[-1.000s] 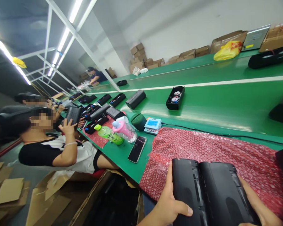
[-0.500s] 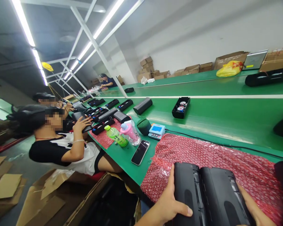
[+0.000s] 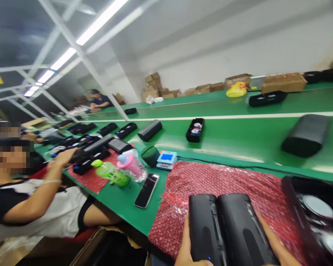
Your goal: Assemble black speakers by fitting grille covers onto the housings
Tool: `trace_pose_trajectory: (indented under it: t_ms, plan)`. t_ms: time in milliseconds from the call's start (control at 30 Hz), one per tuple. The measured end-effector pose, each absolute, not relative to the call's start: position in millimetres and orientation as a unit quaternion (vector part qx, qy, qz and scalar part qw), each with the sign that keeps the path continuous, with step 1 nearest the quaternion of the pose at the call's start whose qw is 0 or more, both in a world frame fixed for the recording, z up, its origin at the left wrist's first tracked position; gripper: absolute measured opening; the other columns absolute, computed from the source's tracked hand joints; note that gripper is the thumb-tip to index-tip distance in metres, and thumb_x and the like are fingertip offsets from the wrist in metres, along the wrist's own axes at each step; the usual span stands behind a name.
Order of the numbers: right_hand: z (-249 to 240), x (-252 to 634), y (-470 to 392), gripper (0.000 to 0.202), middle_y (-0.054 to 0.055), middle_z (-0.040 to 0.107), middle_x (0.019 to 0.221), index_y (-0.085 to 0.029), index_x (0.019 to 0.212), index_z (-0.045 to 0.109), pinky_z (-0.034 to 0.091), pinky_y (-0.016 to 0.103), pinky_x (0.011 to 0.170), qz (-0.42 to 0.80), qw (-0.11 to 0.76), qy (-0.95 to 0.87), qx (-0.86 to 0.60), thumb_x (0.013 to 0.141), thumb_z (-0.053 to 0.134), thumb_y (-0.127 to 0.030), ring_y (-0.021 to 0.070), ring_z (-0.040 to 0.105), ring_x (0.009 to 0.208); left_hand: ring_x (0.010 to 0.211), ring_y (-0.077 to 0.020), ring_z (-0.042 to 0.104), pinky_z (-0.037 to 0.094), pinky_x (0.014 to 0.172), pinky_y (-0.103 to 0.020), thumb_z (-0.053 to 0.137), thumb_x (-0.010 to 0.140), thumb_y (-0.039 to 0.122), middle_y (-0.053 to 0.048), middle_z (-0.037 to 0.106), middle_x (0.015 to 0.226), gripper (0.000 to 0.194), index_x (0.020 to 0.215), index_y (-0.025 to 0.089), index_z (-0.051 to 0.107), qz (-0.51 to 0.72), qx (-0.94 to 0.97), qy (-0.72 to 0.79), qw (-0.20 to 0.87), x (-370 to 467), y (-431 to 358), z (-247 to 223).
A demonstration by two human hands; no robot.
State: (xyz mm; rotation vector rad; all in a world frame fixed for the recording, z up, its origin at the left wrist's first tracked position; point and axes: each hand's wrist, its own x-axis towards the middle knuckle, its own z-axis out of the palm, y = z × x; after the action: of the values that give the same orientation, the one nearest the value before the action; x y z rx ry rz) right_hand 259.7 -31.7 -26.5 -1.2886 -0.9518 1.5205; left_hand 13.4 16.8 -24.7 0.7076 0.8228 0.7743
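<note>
Two black portable speakers stand side by side in front of me over the red bubble wrap (image 3: 230,179). My left hand (image 3: 184,244) is wrapped around the outer side of the left speaker (image 3: 202,221), its thumb across the near face. A small blue light glows low on that speaker. Along the outer edge of the right speaker (image 3: 242,225) my right hand (image 3: 277,244) grips; most of its fingers are hidden behind or below the frame. At the right, an opened speaker housing (image 3: 290,207) with white round parts inside lies close to my right hand.
A phone (image 3: 146,190), pink-lidded bottle (image 3: 133,168), green drink bottle (image 3: 111,173) and blue-screened device (image 3: 167,159) with a black cable sit left of the wrap. More speakers lie along the green bench (image 3: 230,136). A co-worker (image 3: 41,199) sits at the left, arm reaching over the bench.
My view has swung right, bringing the opened housing and another speaker into sight. A blue light now shows on the left speaker. The co-worker's hands have lowered toward the bench.
</note>
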Motion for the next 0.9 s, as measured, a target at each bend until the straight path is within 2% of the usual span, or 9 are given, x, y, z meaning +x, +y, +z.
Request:
trace_pose_trajectory:
  t_ms: [67,133,300,433,533,667,733,900]
  plan:
    - [-15,252,-38,0.112,0.008,0.031,0.145,-0.028,0.148,-0.014,0.052,0.041,0.078,0.671,0.458,-0.299,-0.500,0.066,0.062,-0.031,0.0331,0.056,0.106,0.121,-0.0301,0.051,0.041,0.099,-0.035,0.086,0.048,0.033,-0.010,0.046,0.142,0.137,0.147,0.029,-0.009,0.359,0.316,0.405,0.779,17,11,-15]
    - [-4,247,-39,0.122,0.010,0.035,0.142,-0.027,0.147,-0.016,0.051,0.038,0.076,0.702,0.489,-0.245,-0.456,0.060,0.071,-0.027,0.0291,0.060,0.096,0.126,-0.0287,0.047,0.037,0.103,-0.034,0.083,0.053,0.036,-0.007,0.042,0.144,0.124,0.148,0.031,0.004,0.363,0.313,0.464,0.745,22,8,-3]
    - [8,247,-33,0.123,0.009,0.037,0.140,-0.033,0.146,-0.013,0.051,0.031,0.071,0.730,0.498,-0.164,-0.438,0.061,0.073,-0.013,0.0251,0.059,0.097,0.135,-0.0271,0.035,0.032,0.110,-0.033,0.079,0.060,0.038,0.001,0.037,0.148,0.102,0.145,0.035,0.022,0.323,0.345,0.565,0.676,30,12,15]
    - [11,247,-36,0.118,0.007,0.028,0.146,-0.035,0.146,-0.013,0.052,0.030,0.076,0.735,0.504,-0.160,-0.425,0.068,0.071,-0.008,0.0237,0.055,0.108,0.134,-0.0275,0.036,0.030,0.112,-0.037,0.078,0.061,0.037,0.001,0.037,0.148,0.101,0.144,0.038,0.022,0.299,0.344,0.579,0.677,31,13,17]
    - [12,248,-38,0.113,0.004,0.017,0.151,-0.033,0.147,-0.011,0.050,0.028,0.086,0.727,0.507,-0.175,-0.429,0.071,0.069,-0.005,0.0209,0.046,0.121,0.136,-0.0272,0.032,0.025,0.114,-0.039,0.079,0.060,0.035,0.001,0.034,0.149,0.100,0.144,0.036,0.024,0.297,0.356,0.587,0.663,30,13,17]
    - [12,249,-38,0.108,0.000,0.016,0.151,-0.031,0.148,-0.005,0.035,0.029,0.106,0.703,0.513,-0.201,-0.451,0.074,0.069,-0.006,0.0181,0.027,0.134,0.135,-0.0268,0.034,0.027,0.113,-0.040,0.078,0.061,0.034,0.001,0.035,0.149,0.100,0.144,0.037,0.022,0.285,0.356,0.597,0.660,29,14,17]
    - [12,249,-38,0.106,-0.001,0.016,0.151,-0.031,0.149,-0.002,0.026,0.030,0.111,0.691,0.512,-0.213,-0.464,0.075,0.070,-0.008,0.0180,0.021,0.136,0.134,-0.0273,0.036,0.031,0.111,-0.039,0.078,0.061,0.035,0.000,0.037,0.148,0.100,0.144,0.036,0.022,0.281,0.359,0.597,0.660,28,13,16]
    - [11,249,-41,0.105,-0.003,0.015,0.151,-0.031,0.149,-0.001,0.017,0.032,0.114,0.681,0.501,-0.224,-0.484,0.076,0.072,-0.013,0.0180,0.017,0.137,0.132,-0.0259,0.039,0.039,0.106,-0.032,0.078,0.061,0.033,0.000,0.039,0.147,0.101,0.145,0.035,0.021,0.284,0.368,0.594,0.656,27,13,15]
